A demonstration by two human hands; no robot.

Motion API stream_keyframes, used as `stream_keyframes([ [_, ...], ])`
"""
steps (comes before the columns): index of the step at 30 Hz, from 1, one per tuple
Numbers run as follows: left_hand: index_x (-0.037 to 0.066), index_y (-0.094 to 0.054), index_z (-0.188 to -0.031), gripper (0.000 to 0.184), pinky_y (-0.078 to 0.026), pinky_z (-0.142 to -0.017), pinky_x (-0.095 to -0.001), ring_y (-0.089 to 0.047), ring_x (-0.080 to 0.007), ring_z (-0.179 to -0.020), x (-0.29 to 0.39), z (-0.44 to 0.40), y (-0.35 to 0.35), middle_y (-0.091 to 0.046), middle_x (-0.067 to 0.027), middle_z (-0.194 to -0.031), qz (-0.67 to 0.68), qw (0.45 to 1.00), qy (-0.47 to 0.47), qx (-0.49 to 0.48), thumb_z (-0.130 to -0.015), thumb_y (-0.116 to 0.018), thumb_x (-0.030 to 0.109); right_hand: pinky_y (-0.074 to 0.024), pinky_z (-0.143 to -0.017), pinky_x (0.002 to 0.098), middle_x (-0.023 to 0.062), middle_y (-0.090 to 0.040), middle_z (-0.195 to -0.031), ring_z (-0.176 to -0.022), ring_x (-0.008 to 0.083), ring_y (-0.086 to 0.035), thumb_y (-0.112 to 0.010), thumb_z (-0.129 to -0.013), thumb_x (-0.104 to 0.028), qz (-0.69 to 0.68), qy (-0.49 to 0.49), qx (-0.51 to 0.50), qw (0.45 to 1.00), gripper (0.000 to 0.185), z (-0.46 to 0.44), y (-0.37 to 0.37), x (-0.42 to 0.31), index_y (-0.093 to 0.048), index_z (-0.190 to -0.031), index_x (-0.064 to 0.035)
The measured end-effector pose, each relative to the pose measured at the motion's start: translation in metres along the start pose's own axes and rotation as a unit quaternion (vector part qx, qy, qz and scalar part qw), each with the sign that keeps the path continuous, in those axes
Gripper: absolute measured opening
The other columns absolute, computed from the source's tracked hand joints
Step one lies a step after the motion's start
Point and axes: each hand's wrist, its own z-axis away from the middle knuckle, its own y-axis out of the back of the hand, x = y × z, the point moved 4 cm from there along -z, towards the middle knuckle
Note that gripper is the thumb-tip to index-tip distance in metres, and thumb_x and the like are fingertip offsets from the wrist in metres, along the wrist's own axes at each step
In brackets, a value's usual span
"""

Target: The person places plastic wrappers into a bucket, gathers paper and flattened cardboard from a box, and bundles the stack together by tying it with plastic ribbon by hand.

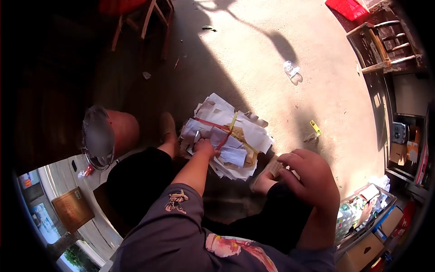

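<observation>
A stack of loose papers lies on the floor between my feet, bound crosswise by a red strap and a yellow strap. My left hand reaches down onto the stack's left part. Its fingers are bent around white paper beside the red strap; the fingertips are partly hidden. Smaller folded sheets lie on top, just right of that hand. Above my right knee, my right hand is raised away from the stack, fingers loosely curled and apart from the thumb, with nothing visible in it.
A reddish bucket lies tipped at the left. Crumpled clear plastic and a yellow scrap are on the floor. Wooden chairs stand at the far right. A bin of mixed bottles and litter sits at the lower right.
</observation>
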Motion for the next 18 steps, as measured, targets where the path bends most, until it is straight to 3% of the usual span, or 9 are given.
stream_keyframes([
  [2, 0.005, -0.067, -0.111, 0.066, -0.051, -0.091, -0.0378, -0.062, -0.0273, -0.109, 0.005, -0.001, 0.014, -0.064, -0.0143, -0.119, -0.047, 0.978, -0.052, -0.197, -0.069, -0.078, 0.054, -0.0488, -0.068, 0.0405, 0.0137, -0.062, -0.081, -0.078, 0.0333, -0.061, -0.066, -0.082, -0.014, 0.009, -0.022, 0.022, 0.999, 0.016, 0.006, 0.004, 0.01, -0.064, -0.094, -0.0044],
  [3, 0.006, -0.072, -0.104, 0.055, -0.052, -0.088, -0.0374, -0.066, -0.0262, -0.102, 0.009, -0.008, 0.018, -0.069, -0.012, -0.112, -0.082, 0.963, -0.086, -0.243, -0.072, -0.076, 0.052, -0.0492, -0.07, 0.0401, 0.0142, -0.063, -0.083, -0.08, 0.0336, -0.061, -0.065, -0.081, -0.013, 0.015, -0.016, 0.044, 0.999, 0.016, 0.01, 0.007, 0.011, -0.065, -0.094, -0.0037],
  [7, 0.005, -0.074, -0.091, 0.05, -0.052, -0.088, -0.0391, -0.067, -0.029, -0.1, 0.036, -0.005, 0.061, -0.069, -0.0176, -0.107, -0.01, 0.97, -0.084, -0.226, -0.072, -0.075, 0.052, -0.0499, -0.071, 0.0392, 0.015, -0.064, -0.086, -0.081, 0.0339, -0.062, -0.065, -0.081, -0.013, -0.035, -0.01, 0.039, 0.999, 0.016, 0.022, 0.011, 0.011, -0.065, -0.093, -0.0028],
  [10, 0.006, -0.07, -0.106, 0.054, -0.05, -0.091, -0.0397, -0.064, -0.0308, -0.107, 0.053, -0.002, 0.042, -0.067, -0.0163, -0.115, 0.005, 0.98, -0.107, -0.165, -0.073, -0.076, 0.048, -0.0499, -0.071, 0.0392, 0.0155, -0.064, -0.086, -0.081, 0.0339, -0.062, -0.065, -0.081, -0.013, -0.022, -0.009, 0.03, 0.999, 0.016, 0.031, 0.006, 0.016, -0.065, -0.093, -0.0022],
  [12, 0.007, -0.055, -0.127, 0.068, -0.048, -0.095, -0.0414, -0.06, -0.033, -0.113, 0.058, 0.015, 0.023, -0.062, -0.0166, -0.125, 0.014, 0.989, -0.113, -0.09, -0.074, -0.077, 0.044, -0.0499, -0.071, 0.0394, 0.0153, -0.064, -0.085, -0.081, 0.0338, -0.062, -0.065, -0.081, -0.012, -0.012, -0.007, 0.033, 0.999, 0.016, 0.034, 0.005, 0.02, -0.065, -0.093, -0.0023],
  [13, 0.011, -0.037, -0.14, 0.085, -0.046, -0.098, -0.0435, -0.054, -0.0344, -0.12, 0.059, 0.022, 0.019, -0.054, -0.017, -0.133, 0.025, 0.986, -0.098, -0.129, -0.074, -0.079, 0.044, -0.0498, -0.071, 0.0395, 0.0151, -0.064, -0.085, -0.081, 0.0337, -0.061, -0.065, -0.081, -0.012, -0.002, -0.005, 0.036, 0.999, 0.016, 0.035, 0.004, 0.022, -0.065, -0.094, -0.0024],
  [14, 0.011, -0.037, -0.14, 0.085, -0.046, -0.098, -0.0435, -0.054, -0.0344, -0.12, 0.061, 0.021, 0.008, -0.054, -0.017, -0.133, 0.026, 0.985, -0.098, -0.139, -0.074, -0.079, 0.044, -0.0498, -0.071, 0.0395, 0.0151, -0.064, -0.085, -0.081, 0.0337, -0.061, -0.065, -0.081, -0.012, -0.005, -0.012, 0.029, 1.0, 0.016, 0.035, 0.003, 0.022, -0.065, -0.094, -0.0024],
  [16, 0.013, -0.041, -0.137, 0.081, -0.047, -0.098, -0.0437, -0.052, -0.0295, -0.122, 0.06, 0.014, -0.011, -0.05, -0.013, -0.133, -0.006, 0.997, -0.055, -0.05, -0.074, -0.079, 0.046, -0.0496, -0.07, 0.0399, 0.0142, -0.063, -0.084, -0.08, 0.0336, -0.061, -0.066, -0.081, -0.013, 0.011, -0.054, -0.001, 0.998, 0.018, 0.033, 0.004, 0.021, -0.064, -0.095, -0.0031],
  [18, 0.016, -0.038, -0.141, 0.085, -0.047, -0.096, -0.0446, -0.051, -0.03, -0.122, 0.062, 0.003, -0.02, -0.046, -0.0122, -0.133, 0.002, 0.997, -0.06, -0.056, -0.073, -0.079, 0.047, -0.0493, -0.07, 0.0402, 0.0137, -0.062, -0.083, -0.08, 0.0338, -0.061, -0.066, -0.081, -0.013, 0.017, -0.041, -0.002, 0.999, 0.018, 0.025, 0.003, 0.012, -0.064, -0.096, -0.0033],
])
